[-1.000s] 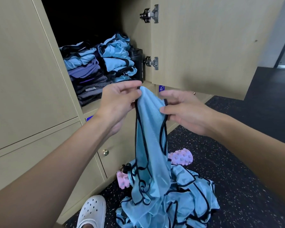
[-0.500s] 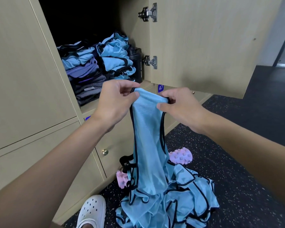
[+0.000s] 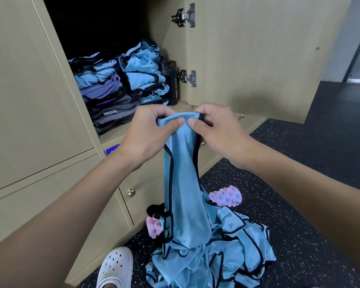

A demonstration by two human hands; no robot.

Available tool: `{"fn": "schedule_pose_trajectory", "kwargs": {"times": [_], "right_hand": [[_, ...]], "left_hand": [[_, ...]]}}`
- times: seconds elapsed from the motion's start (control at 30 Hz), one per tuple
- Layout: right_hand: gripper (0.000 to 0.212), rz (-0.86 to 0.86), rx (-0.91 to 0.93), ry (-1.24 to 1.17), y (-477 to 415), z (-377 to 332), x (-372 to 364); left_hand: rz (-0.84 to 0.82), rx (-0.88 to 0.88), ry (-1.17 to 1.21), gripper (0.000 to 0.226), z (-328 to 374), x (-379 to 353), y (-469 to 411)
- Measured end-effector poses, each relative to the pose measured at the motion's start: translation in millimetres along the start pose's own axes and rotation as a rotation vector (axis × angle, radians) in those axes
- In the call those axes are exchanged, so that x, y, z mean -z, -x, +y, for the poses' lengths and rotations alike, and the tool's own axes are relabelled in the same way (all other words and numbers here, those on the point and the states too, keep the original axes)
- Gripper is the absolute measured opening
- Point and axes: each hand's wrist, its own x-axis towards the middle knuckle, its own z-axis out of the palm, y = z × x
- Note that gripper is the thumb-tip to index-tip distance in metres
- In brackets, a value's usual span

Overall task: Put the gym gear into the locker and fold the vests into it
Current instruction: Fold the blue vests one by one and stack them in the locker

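Observation:
A light blue vest with black trim (image 3: 184,183) hangs in front of the open locker (image 3: 112,136). My left hand (image 3: 148,134) and my right hand (image 3: 214,127) pinch its top edge, thumbs almost touching. Its lower end drapes onto a heap of several more blue vests (image 3: 227,252) on the floor. Inside the locker lie two stacks of folded clothes (image 3: 104,94), blue vests on top, with a black sport bottle (image 3: 170,84) at the right. A pink foam roller (image 3: 227,196) lies on the floor, partly hidden behind the hanging vest.
The locker door (image 3: 254,59) stands open to the right, above my right arm. Closed lower lockers with brass knobs (image 3: 131,192) sit below. A white clog (image 3: 116,267) is at the bottom edge. Dark speckled floor (image 3: 310,167) stretches to the right.
My hands have come closer together on the vest's top edge, bunching it narrower. The vest still hangs down to the heap.

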Motion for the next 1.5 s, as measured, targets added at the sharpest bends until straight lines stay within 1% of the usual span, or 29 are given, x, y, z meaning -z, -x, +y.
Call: {"fn": "schedule_pose_trajectory", "kwargs": {"times": [0.03, 0.07, 0.1, 0.13, 0.17, 0.2, 0.27, 0.3, 0.37, 0.43, 0.53, 0.57, 0.63, 0.67, 0.73, 0.87, 0.97, 1.07, 1.13, 1.2, 1.23, 1.27, 1.33, 1.37, 1.4, 1.43, 1.47, 1.5], "right_hand": [[0.008, -0.038, -0.020, -0.062, 1.2, 0.4, 0.7], [0.018, -0.103, -0.055, -0.109, 3.4, 2.2, 0.5], [0.025, -0.183, -0.090, -0.110, 7.5, 2.9, -1.0], [0.024, -0.245, -0.105, -0.055, 11.3, 6.0, -3.8], [0.014, -0.286, -0.105, 0.015, 15.4, 8.7, -7.1], [0.010, -0.301, -0.104, 0.064, 18.4, 11.3, -10.5], [0.022, -0.276, -0.096, 0.095, 20.8, 16.7, -14.6], [0.023, -0.252, -0.094, 0.088, 20.6, 18.3, -15.7], [0.019, -0.214, -0.089, 0.055, 19.5, 18.5, -16.0], [0.009, -0.201, -0.067, 0.026, 18.9, 18.6, -16.9], [0.026, -0.205, -0.063, -0.005, 21.0, 17.6, -21.0], [0.024, -0.184, -0.044, -0.009, 22.5, 15.8, -22.9], [0.011, -0.120, -0.001, -0.011, 22.3, 13.5, -26.9], [0.010, -0.086, 0.006, -0.015, 21.7, 13.5, -28.4], [0.019, -0.043, 0.011, -0.028, 19.6, 14.3, -30.9], [0.026, -0.085, -0.019, -0.081, 21.1, 12.2, -35.9], [0.018, -0.087, -0.019, -0.060, 21.3, 12.7, -37.9], [0.015, -0.094, -0.026, -0.046, 20.4, 12.7, -34.4], [0.011, -0.201, -0.070, 0.000, 21.8, 13.4, -31.0], [0.016, -0.338, -0.106, 0.082, 25.7, 16.3, -29.0], [0.016, -0.368, -0.108, 0.127, 27.0, 19.1, -28.0], [0.020, -0.372, -0.109, 0.156, 27.9, 20.8, -26.7], [0.033, -0.356, -0.123, 0.166, 28.3, 22.2, -23.6], [0.032, -0.347, -0.131, 0.161, 28.0, 21.9, -22.3], [0.027, -0.342, -0.132, 0.154, 27.8, 20.1, -21.1], [0.021, -0.339, -0.128, 0.144, 27.7, 19.0, -19.9], [0.018, -0.332, -0.120, 0.130, 27.5, 17.3, -19.4], [0.017, -0.324, -0.111, 0.117, 27.2, 16.3, -19.1]], "left_hand": [[0.039, 0.016, 0.032, 0.017, -0.3, 1.3, -1.5], [0.079, 0.029, 0.066, 0.018, 0.4, 2.8, -2.5], [0.113, 0.037, 0.095, 0.019, 1.7, 4.2, -3.0], [0.143, 0.044, 0.127, 0.020, 2.7, 5.5, -3.9], [0.166, 0.053, 0.157, 0.021, 3.4, 7.1, -4.4], [0.182, 0.057, 0.186, 0.022, 4.1, 8.5, -4.7], [0.192, 0.061, 0.236, 0.023, 5.0, 10.5, -4.5], [0.196, 0.065, 0.258, 0.024, 5.4, 11.2, -4.1], [0.197, 0.088, 0.300, 0.024, 6.4, 12.0, -3.3], [0.198, 0.111, 0.342, 0.021, 7.3, 13.3, -2.9], [0.201, 0.123, 0.403, 0.021, 7.8, 15.4, -2.1], [0.198, 0.114, 0.406, 0.023, 7.4, 16.3, -1.8], [0.192, 0.097, 0.393, 0.026, 7.5, 17.1, -1.0], [0.194, 0.095, 0.382, 0.025, 8.4, 17.3, -0.5], [0.203, 0.102, 0.355, 0.024, 10.3, 17.0, 0.4], [0.198, 0.118, 0.312, 0.032, 14.5, 14.6, 2.9], [0.197, 0.119, 0.325, 0.034, 16.1, 16.2, 3.5], [0.242, 0.118, 0.369, 0.036, 11.5, 23.3, -0.2], [0.284, 0.103, 0.353, 0.036, 8.3, 29.5, -2.8], [0.324, 0.076, 0.382, 0.031, 7.4, 36.7, -5.0], [0.333, 0.074, 0.417, 0.029, 9.0, 39.5, -5.5], [0.341, 0.082, 0.434, 0.027, 10.7, 42.2, -6.6], [0.364, 0.145, 0.374, 0.021, 13.0, 45.4, -8.7], [0.351, 0.173, 0.299, 0.019, 13.6, 46.4, -8.5], [0.302, 0.158, 0.173, 0.020, 12.4, 47.5, -7.5], [0.199, 0.108, 0.007, 0.026, 11.9, 48.3, -4.2], [0.029, 0.063, -0.154, 0.037, 12.2, 47.2, 0.6], [-0.166, 0.055, -0.277, 0.053, 13.3, 43.7, 5.4]]}}
